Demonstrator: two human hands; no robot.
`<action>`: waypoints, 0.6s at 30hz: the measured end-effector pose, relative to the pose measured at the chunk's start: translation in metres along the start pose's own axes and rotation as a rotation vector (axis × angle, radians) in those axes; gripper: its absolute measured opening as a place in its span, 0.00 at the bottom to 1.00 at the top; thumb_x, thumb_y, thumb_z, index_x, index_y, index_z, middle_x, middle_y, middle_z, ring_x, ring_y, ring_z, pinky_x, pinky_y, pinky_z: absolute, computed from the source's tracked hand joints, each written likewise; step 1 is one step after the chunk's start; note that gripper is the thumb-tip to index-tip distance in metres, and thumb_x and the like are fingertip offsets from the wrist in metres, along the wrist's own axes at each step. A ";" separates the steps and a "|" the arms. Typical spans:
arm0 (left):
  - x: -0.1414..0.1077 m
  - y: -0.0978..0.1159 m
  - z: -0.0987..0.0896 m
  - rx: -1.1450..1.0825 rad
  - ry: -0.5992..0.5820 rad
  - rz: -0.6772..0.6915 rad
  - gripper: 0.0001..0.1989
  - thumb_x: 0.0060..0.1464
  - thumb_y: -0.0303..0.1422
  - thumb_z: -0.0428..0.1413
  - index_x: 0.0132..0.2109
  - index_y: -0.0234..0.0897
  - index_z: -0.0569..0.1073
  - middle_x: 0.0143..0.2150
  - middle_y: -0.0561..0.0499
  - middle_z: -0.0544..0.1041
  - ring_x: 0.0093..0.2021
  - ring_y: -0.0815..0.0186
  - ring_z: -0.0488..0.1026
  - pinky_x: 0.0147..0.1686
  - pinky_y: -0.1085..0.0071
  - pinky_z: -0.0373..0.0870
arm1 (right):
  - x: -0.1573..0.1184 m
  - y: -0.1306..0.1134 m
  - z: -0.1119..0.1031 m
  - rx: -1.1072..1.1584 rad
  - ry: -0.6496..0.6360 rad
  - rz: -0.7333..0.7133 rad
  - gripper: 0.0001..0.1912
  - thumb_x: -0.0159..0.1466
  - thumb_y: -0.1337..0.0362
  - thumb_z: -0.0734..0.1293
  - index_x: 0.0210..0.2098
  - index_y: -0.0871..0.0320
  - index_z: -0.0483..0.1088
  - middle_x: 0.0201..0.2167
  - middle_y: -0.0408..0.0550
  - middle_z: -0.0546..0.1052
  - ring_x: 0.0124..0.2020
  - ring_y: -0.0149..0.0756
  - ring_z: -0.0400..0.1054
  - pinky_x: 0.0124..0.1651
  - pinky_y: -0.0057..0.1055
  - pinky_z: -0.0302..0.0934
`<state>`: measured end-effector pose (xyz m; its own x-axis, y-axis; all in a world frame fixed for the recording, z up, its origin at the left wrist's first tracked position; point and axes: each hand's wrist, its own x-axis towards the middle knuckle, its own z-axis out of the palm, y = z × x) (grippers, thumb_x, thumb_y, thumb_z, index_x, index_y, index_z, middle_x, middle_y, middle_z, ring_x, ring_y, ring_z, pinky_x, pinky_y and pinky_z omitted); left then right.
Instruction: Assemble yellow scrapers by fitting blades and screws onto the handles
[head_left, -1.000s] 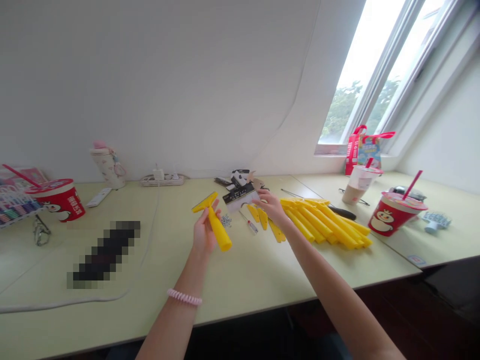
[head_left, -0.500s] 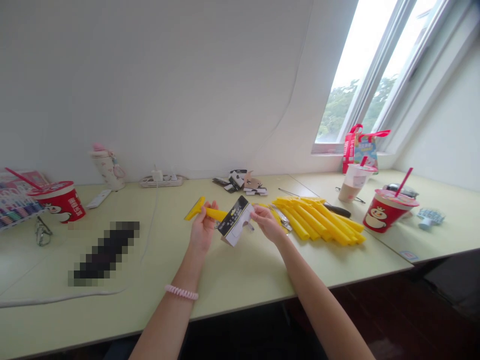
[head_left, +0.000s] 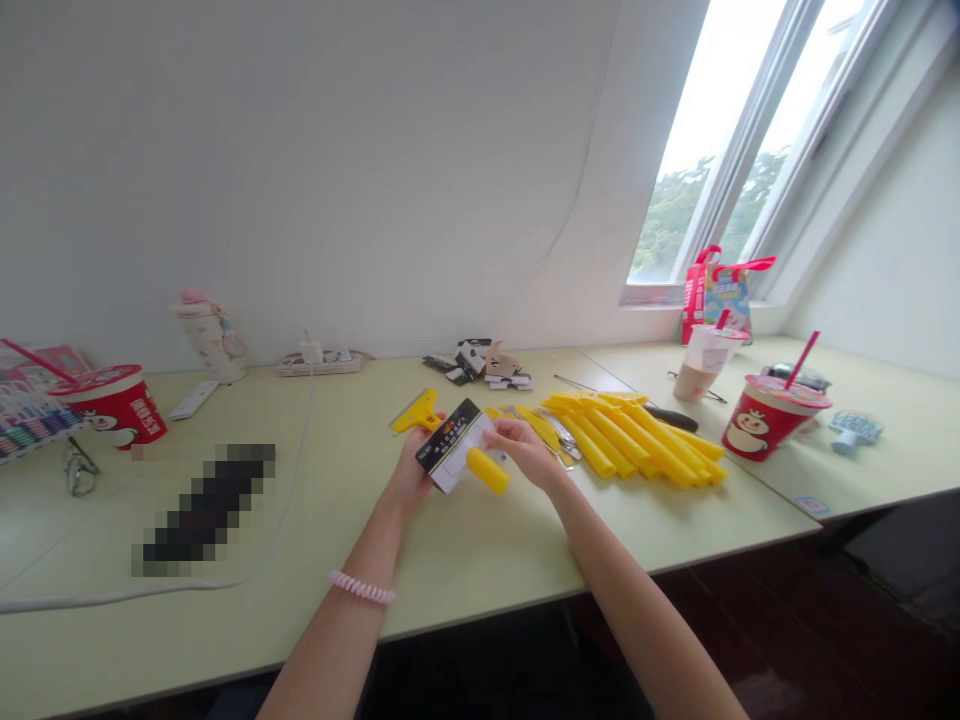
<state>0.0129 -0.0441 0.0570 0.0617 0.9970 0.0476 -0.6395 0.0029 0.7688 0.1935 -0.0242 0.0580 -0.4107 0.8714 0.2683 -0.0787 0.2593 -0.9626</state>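
A yellow scraper [head_left: 418, 409] with a wide head is in my left hand [head_left: 411, 465], whose fingers are partly hidden behind a card. The black and white card [head_left: 452, 446] lies across the scraper's handle, and the yellow handle end sticks out below it on the right. My right hand [head_left: 517, 448] pinches the card's right edge. Beside my right hand are several flat yellow and metal pieces [head_left: 551, 432], and further right a pile of yellow handles [head_left: 630, 435].
Folded cards [head_left: 476, 362] lie near the wall. A red cup [head_left: 772, 418], a clear cup [head_left: 703, 365] and a blue brush [head_left: 855, 430] stand right. Left are another red cup [head_left: 124, 408], a bottle [head_left: 211, 338] and a power strip [head_left: 322, 362].
The scraper has turned so its wide head faces up, and its handle end now shows past the card. The card has shifted left, over my left fingers.
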 end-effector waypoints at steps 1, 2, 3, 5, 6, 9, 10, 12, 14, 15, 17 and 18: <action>-0.001 -0.003 0.001 0.045 -0.014 -0.025 0.08 0.48 0.31 0.58 0.35 0.32 0.71 0.30 0.50 0.75 0.27 0.69 0.72 0.29 0.72 0.70 | 0.001 0.001 0.001 -0.028 -0.006 -0.007 0.15 0.55 0.51 0.66 0.28 0.59 0.70 0.28 0.45 0.72 0.32 0.33 0.67 0.38 0.30 0.61; -0.002 -0.005 0.001 0.076 -0.029 -0.027 0.09 0.47 0.32 0.58 0.35 0.31 0.72 0.30 0.49 0.76 0.28 0.68 0.72 0.30 0.72 0.70 | 0.001 0.003 0.001 -0.043 -0.006 -0.015 0.15 0.55 0.52 0.66 0.28 0.59 0.70 0.28 0.45 0.72 0.32 0.33 0.67 0.39 0.30 0.61; -0.002 -0.007 0.001 0.104 -0.043 -0.014 0.09 0.46 0.33 0.59 0.34 0.31 0.73 0.31 0.48 0.76 0.30 0.67 0.73 0.31 0.72 0.69 | 0.001 0.003 0.002 -0.044 0.001 -0.025 0.15 0.56 0.52 0.65 0.29 0.58 0.71 0.29 0.45 0.72 0.33 0.33 0.67 0.39 0.30 0.61; -0.002 -0.010 0.001 0.147 -0.071 0.035 0.10 0.44 0.32 0.60 0.35 0.31 0.74 0.34 0.46 0.77 0.35 0.63 0.73 0.34 0.71 0.69 | 0.002 0.004 0.002 -0.027 0.028 -0.054 0.15 0.56 0.51 0.65 0.31 0.58 0.71 0.31 0.46 0.72 0.35 0.33 0.67 0.40 0.31 0.62; -0.002 -0.010 0.002 0.172 -0.086 0.059 0.10 0.43 0.31 0.61 0.35 0.32 0.75 0.35 0.46 0.77 0.38 0.62 0.73 0.36 0.70 0.69 | 0.002 0.004 0.002 -0.014 0.043 -0.070 0.15 0.56 0.51 0.65 0.32 0.57 0.71 0.34 0.47 0.72 0.36 0.33 0.67 0.41 0.31 0.62; -0.004 -0.007 0.005 0.234 -0.115 0.117 0.11 0.43 0.28 0.61 0.38 0.33 0.76 0.41 0.45 0.77 0.46 0.60 0.70 0.43 0.70 0.66 | 0.002 0.004 0.001 0.007 0.092 -0.088 0.17 0.55 0.49 0.65 0.34 0.57 0.71 0.45 0.49 0.69 0.41 0.35 0.66 0.42 0.31 0.63; -0.005 -0.006 0.006 0.248 -0.116 0.126 0.12 0.43 0.28 0.61 0.39 0.34 0.76 0.43 0.45 0.77 0.48 0.60 0.69 0.45 0.71 0.65 | 0.002 0.003 0.000 0.003 0.108 -0.081 0.18 0.55 0.49 0.65 0.33 0.57 0.71 0.48 0.50 0.67 0.42 0.35 0.66 0.42 0.31 0.63; -0.007 -0.002 0.009 0.259 -0.100 0.113 0.14 0.44 0.30 0.61 0.41 0.33 0.76 0.45 0.44 0.76 0.50 0.60 0.68 0.46 0.72 0.64 | 0.002 0.003 -0.002 -0.002 0.147 -0.071 0.18 0.54 0.48 0.65 0.32 0.57 0.71 0.51 0.50 0.65 0.43 0.36 0.65 0.43 0.31 0.63; -0.009 0.000 0.011 0.262 -0.098 0.051 0.17 0.48 0.39 0.57 0.43 0.32 0.75 0.45 0.43 0.76 0.49 0.59 0.69 0.46 0.70 0.64 | 0.002 0.003 -0.005 0.009 0.185 -0.073 0.18 0.53 0.48 0.65 0.32 0.57 0.71 0.52 0.50 0.65 0.45 0.38 0.65 0.44 0.32 0.63; -0.009 0.001 0.011 0.261 -0.105 0.015 0.21 0.49 0.43 0.55 0.45 0.32 0.75 0.45 0.43 0.76 0.48 0.58 0.70 0.45 0.69 0.65 | 0.002 0.003 -0.006 0.015 0.197 -0.070 0.18 0.53 0.48 0.65 0.33 0.57 0.71 0.52 0.50 0.66 0.45 0.38 0.65 0.45 0.33 0.63; -0.009 0.003 0.010 0.255 -0.112 -0.017 0.26 0.50 0.49 0.50 0.47 0.33 0.74 0.45 0.43 0.76 0.47 0.58 0.71 0.42 0.68 0.67 | 0.002 0.002 -0.008 -0.003 0.209 -0.062 0.19 0.54 0.49 0.65 0.36 0.56 0.71 0.51 0.50 0.67 0.47 0.39 0.65 0.47 0.35 0.62; -0.008 0.004 0.009 0.262 -0.110 -0.011 0.27 0.50 0.50 0.50 0.48 0.34 0.73 0.46 0.43 0.75 0.46 0.58 0.71 0.41 0.68 0.67 | 0.001 0.002 -0.009 -0.030 0.211 -0.061 0.18 0.54 0.49 0.65 0.36 0.56 0.71 0.51 0.50 0.67 0.48 0.40 0.64 0.48 0.35 0.62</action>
<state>0.0170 -0.0530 0.0656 0.1600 0.9824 0.0962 -0.4197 -0.0205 0.9074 0.2014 -0.0188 0.0573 -0.2069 0.9205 0.3315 -0.0693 0.3242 -0.9434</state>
